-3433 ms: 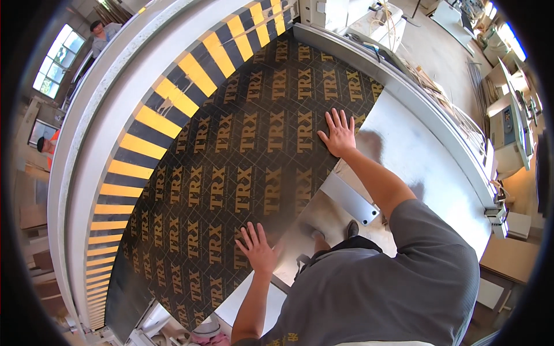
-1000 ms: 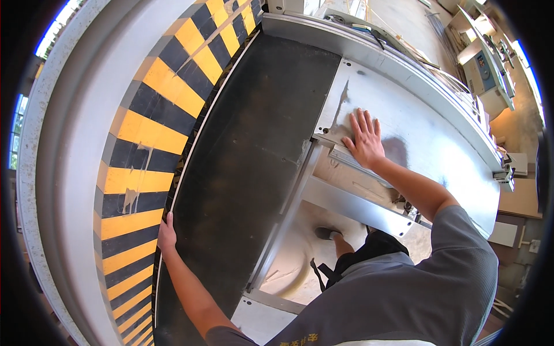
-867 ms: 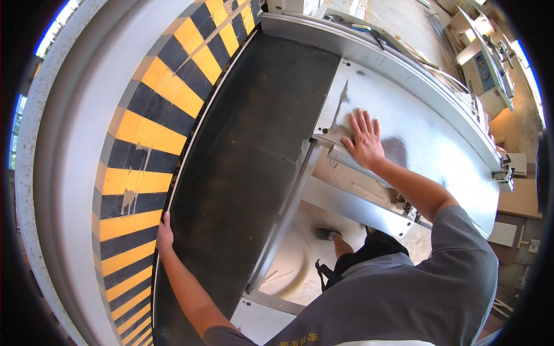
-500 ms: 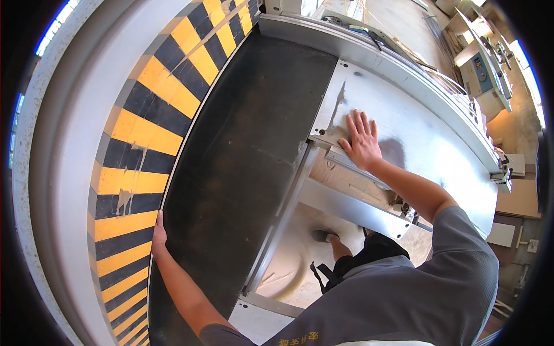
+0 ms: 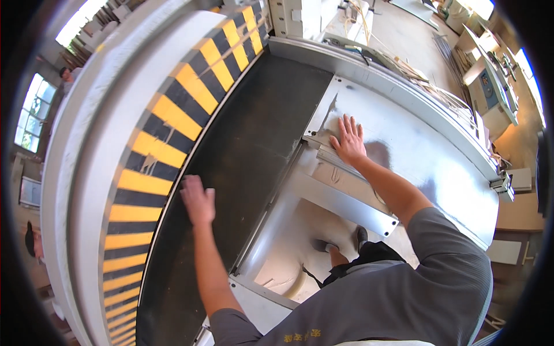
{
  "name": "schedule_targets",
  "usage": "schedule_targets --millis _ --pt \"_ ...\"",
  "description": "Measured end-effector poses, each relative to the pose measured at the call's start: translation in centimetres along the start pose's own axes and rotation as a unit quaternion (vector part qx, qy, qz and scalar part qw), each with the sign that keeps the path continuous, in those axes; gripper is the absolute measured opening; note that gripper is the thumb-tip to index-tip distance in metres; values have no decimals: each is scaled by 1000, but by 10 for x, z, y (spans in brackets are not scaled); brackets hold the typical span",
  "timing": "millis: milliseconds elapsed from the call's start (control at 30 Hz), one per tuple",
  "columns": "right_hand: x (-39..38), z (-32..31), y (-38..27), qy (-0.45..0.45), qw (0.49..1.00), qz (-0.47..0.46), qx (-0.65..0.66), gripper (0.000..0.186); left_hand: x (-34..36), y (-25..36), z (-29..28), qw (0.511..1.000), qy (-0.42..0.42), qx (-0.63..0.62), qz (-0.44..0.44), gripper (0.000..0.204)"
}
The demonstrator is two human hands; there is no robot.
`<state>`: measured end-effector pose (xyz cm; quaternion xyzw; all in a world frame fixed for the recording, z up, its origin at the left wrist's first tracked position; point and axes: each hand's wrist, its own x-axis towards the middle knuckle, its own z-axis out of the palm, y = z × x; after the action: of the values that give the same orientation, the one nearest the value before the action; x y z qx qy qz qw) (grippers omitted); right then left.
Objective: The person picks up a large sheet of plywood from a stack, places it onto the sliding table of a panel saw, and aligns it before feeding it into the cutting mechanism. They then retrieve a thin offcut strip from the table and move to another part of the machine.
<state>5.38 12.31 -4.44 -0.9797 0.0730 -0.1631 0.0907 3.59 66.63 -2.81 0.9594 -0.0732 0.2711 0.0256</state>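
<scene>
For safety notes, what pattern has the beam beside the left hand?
Alternating black and yellow stripes on the beam; best in the head view.

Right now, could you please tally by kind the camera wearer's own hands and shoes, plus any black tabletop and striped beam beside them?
Left hand and right hand: 2
One shoe and another shoe: 2
Black tabletop: 1
Striped beam, yellow and black: 1
Total: 6

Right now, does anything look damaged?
Yes: the striped beam left of your left hand has a ragged tan patch breaking its stripes, apparently scuffed or peeled. A dark smudge on the metal table beside your right hand could be stain or reflection.
</scene>
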Motion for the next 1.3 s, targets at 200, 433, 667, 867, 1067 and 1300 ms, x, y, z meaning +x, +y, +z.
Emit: schedule_targets --millis 200,433,667,867,1067,1300 --pt "-16 -8 42 99 989 -10 108 77 -90 73 -18 993 -36 -108 9 59" --pt "-100 -42 234 38 977 209 -2 76 -192 81 -60 994 -48 -63 -71 56" --pt "-150 -70 302 -9 955 295 -39 69 -233 88 -80 990 -96 -31 -97 73" --pt "-155 -74 306 9 952 302 -52 68 -273 98 -108 986 -140 -33 -87 76" --pt "-145 -74 306 8 955 283 -84 69 -273 101 -115 986 -101 -48 -126 73" --pt "-145 -70 320 6 951 288 -115 69 -272 107 -115 985 -112 -27 -131 63"
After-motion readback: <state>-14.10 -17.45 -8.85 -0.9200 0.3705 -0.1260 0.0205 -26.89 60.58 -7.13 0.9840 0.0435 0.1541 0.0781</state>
